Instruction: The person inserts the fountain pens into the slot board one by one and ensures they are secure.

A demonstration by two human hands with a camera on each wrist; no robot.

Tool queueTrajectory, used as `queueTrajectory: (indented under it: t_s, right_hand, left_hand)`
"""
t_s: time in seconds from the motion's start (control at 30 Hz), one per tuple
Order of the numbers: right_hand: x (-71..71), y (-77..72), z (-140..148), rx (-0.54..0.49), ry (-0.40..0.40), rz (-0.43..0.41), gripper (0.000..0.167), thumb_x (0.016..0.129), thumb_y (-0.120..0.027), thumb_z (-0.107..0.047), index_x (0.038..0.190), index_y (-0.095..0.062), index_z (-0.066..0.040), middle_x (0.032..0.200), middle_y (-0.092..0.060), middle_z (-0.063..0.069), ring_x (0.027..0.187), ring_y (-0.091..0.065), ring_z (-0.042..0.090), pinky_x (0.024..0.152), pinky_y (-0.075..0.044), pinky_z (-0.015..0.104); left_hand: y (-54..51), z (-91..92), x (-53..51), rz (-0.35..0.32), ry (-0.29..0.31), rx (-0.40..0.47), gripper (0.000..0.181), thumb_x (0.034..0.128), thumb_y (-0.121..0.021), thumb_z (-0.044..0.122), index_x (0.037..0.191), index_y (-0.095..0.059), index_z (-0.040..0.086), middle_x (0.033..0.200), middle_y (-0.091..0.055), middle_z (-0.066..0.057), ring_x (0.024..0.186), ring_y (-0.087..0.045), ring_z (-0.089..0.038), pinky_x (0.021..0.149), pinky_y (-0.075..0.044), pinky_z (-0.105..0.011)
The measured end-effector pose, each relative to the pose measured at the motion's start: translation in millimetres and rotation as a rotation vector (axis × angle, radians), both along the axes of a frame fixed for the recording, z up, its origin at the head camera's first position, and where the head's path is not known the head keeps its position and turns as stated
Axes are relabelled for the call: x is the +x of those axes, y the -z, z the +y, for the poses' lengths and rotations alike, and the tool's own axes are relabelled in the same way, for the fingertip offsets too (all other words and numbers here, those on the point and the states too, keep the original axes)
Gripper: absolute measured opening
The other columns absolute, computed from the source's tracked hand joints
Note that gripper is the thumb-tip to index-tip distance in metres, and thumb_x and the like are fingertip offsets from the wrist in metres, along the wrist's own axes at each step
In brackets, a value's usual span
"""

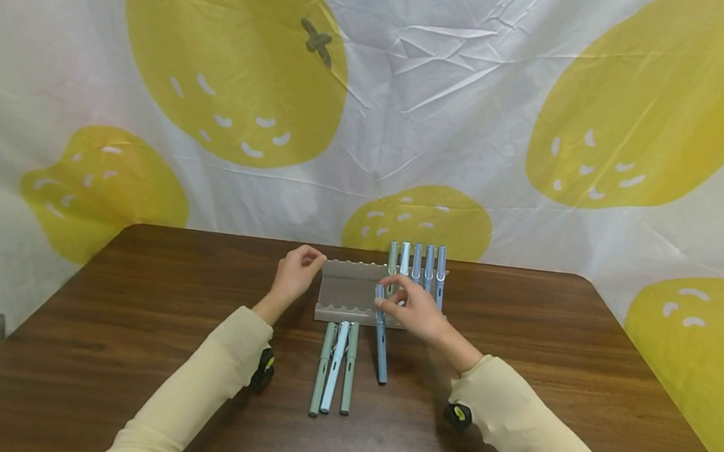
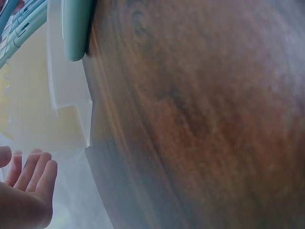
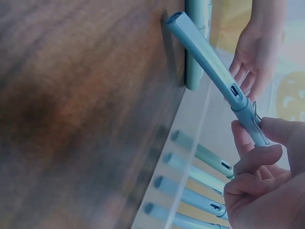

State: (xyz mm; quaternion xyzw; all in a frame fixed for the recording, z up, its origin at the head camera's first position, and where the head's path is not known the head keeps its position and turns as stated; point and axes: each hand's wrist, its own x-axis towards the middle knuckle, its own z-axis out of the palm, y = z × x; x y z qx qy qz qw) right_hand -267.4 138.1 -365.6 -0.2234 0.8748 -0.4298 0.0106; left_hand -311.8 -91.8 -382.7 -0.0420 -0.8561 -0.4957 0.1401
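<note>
A clear pen rack (image 1: pixel 347 291) with notched edges stands on the table. Its right part bears several capped pens in a row, among them a green pen (image 1: pixel 394 251) and a blue pen (image 1: pixel 441 259). Between right thumb and fingers, my right hand (image 1: pixel 415 310) pinches a blue pen (image 1: pixel 381 346) by its clip end, tilted in front of the rack. At the rack's upper left corner, my left hand (image 1: pixel 295 274) holds the edge with thumb and fingertips; the contact is partly hidden. Two green pens and a light blue pen (image 1: pixel 336 371) lie before the rack.
The brown wooden table (image 1: pixel 175 276) extends to both sides of the rack. Behind it hangs a white cloth (image 1: pixel 263 198) with yellow fruit prints. Black wrist cameras sit under both sleeves.
</note>
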Motion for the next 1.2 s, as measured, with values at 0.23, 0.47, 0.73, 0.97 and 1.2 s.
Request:
queueTrajectory:
  t_s: [0.23, 0.47, 0.73, 0.97, 1.2]
  right_hand:
    - [-5.1, -6.7, 0, -0.029, -0.002, 0.03, 0.031, 0.086, -0.058, -0.017, 0.114, -0.049, -0.008, 0.074, -0.061, 0.005, 0.059, -0.054, 0.023, 0.049, -0.041, 0.03]
    - [-11.3, -10.5, -1, -0.034, 0.022, 0.034, 0.034, 0.087, -0.056, -0.02, 0.118, -0.047, -0.008, 0.078, -0.062, 0.004, 0.065, -0.056, 0.031, 0.051, -0.04, 0.031]
    - [-16.7, -18.1, -3, -0.054, 0.028, 0.089, 0.035, 0.087, -0.057, -0.019, 0.119, -0.047, -0.008, 0.08, -0.062, 0.005, 0.069, -0.058, 0.031, 0.051, -0.042, 0.032]
    - [-20.6, -25.0, -5, -0.047, 0.056, 0.123, 0.036, 0.087, -0.057, -0.021, 0.119, -0.048, -0.009, 0.082, -0.063, 0.005, 0.071, -0.058, 0.027, 0.054, -0.042, 0.032]
    - [-25.5, -30.7, -7, -0.032, 0.095, 0.154, 0.034, 0.087, -0.057, -0.022, 0.118, -0.048, -0.013, 0.081, -0.063, 0.005, 0.059, -0.056, 0.027, 0.05, -0.041, 0.031]
  left_hand:
    - [-0.2, 0.2, -0.3, 0.002, -0.002, -0.002, 0.02, 0.087, -0.056, 0.02, 0.092, -0.061, 0.001, 0.094, -0.063, -0.013, 0.092, -0.057, -0.026, 0.079, -0.043, -0.038]
    - [0.2, -0.1, -1.1, -0.002, -0.001, -0.001, 0.02, 0.0871, -0.056, 0.02, 0.092, -0.061, 0.001, 0.094, -0.063, -0.013, 0.091, -0.057, -0.026, 0.078, -0.044, -0.038]
    - [0.7, -0.1, -0.6, 0.01, 0.001, -0.005, 0.019, 0.087, -0.056, 0.018, 0.092, -0.06, 0.0, 0.094, -0.063, -0.014, 0.092, -0.057, -0.027, 0.079, -0.043, -0.038]
    - [0.8, -0.7, -0.8, 0.001, 0.001, 0.002, 0.02, 0.0868, -0.057, 0.02, 0.092, -0.061, 0.001, 0.094, -0.063, -0.013, 0.092, -0.057, -0.026, 0.079, -0.044, -0.037]
    - [0.4, -0.8, -1.3, 0.0, 0.003, -0.001, 0.019, 0.0869, -0.057, 0.019, 0.092, -0.061, 0.001, 0.094, -0.063, -0.013, 0.093, -0.057, -0.026, 0.08, -0.043, -0.037]
